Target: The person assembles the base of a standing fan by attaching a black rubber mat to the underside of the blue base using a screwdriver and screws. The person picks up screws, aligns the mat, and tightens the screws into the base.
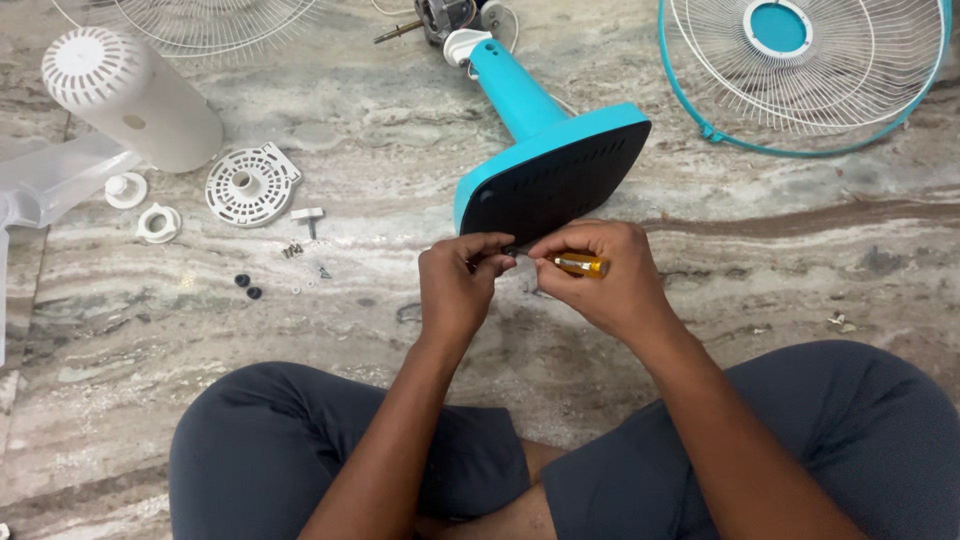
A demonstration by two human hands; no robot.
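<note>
Screwdriver (581,264), yellow-handled, gripped in right hand (600,280); left hand (455,285) pinches its tip beside teal fan base (550,170)

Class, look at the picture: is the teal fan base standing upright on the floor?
No. The teal fan base lies tipped on its side on the stone floor, its dark underside facing the person's hands.

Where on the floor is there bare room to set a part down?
Bare floor lies right of the fan base, below the fan guard, and left of the left hand, near the knee. Crowded: small screws and white caps by the white disc.
</note>
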